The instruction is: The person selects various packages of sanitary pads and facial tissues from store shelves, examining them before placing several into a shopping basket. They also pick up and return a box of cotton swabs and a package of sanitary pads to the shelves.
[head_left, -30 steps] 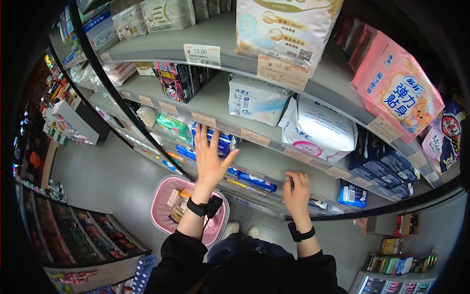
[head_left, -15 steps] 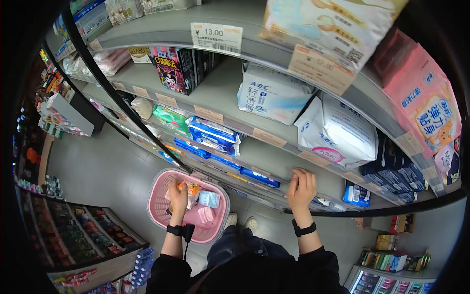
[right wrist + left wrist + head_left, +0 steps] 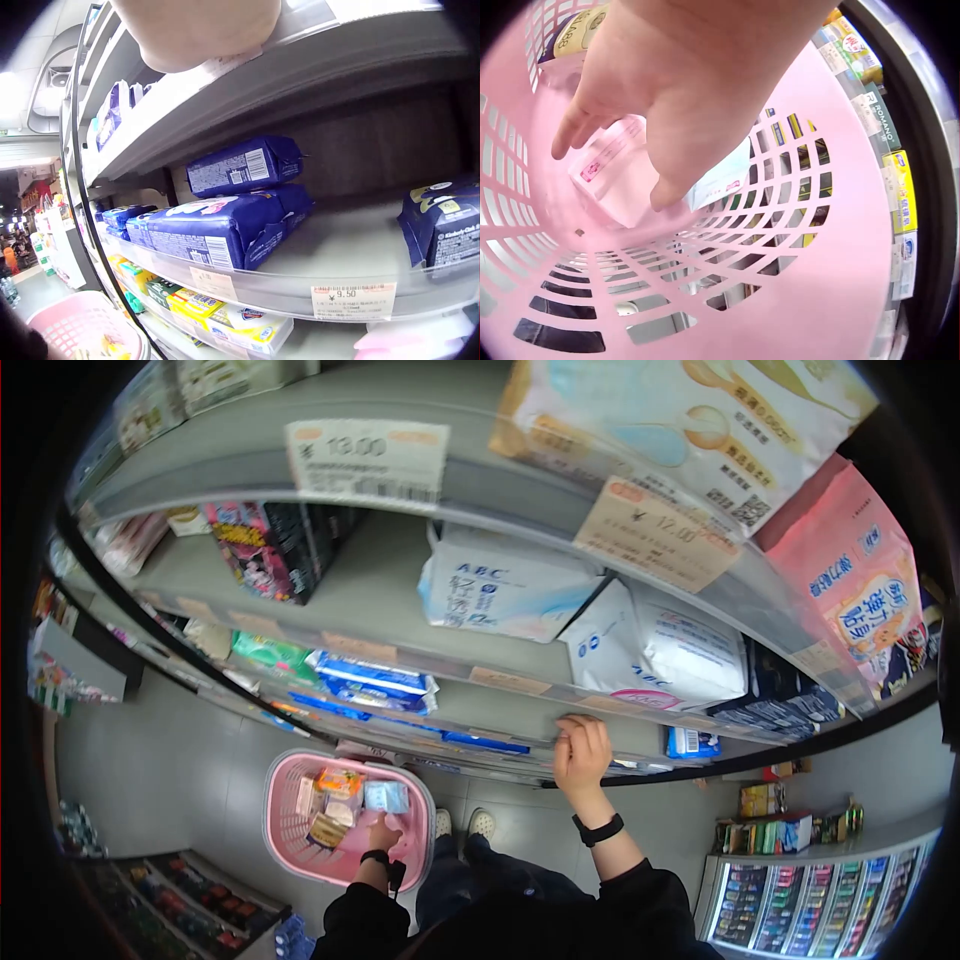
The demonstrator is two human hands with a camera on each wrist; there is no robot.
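Observation:
My left hand (image 3: 383, 833) reaches down into a pink plastic basket (image 3: 274, 800) on the floor. In the left wrist view, its spread thumb and fingers straddle a pale pink packet (image 3: 619, 176) on the basket's bottom. Beside that lies a light blue packet (image 3: 386, 796); an orange packet (image 3: 340, 780) and a gold-brown pack (image 3: 327, 831) are farther left in the basket. My right hand (image 3: 582, 756), fingers loosely bent, rests at the front edge of a shelf and holds nothing. Only part of that hand shows in the right wrist view.
Curved shelves carry white ABC packs (image 3: 510, 585), a pink pack (image 3: 850, 580) and blue packs (image 3: 370, 682). Price tags (image 3: 368, 463) line the shelf fronts. Dark blue packs (image 3: 217, 221) lie on a lower shelf. Behind at right stands a display rack (image 3: 800, 895).
My left hand has left the blue packs on the shelf, dropped into the basket and shifted toward its right side. The right hand stays at the shelf edge while the head view shifts.

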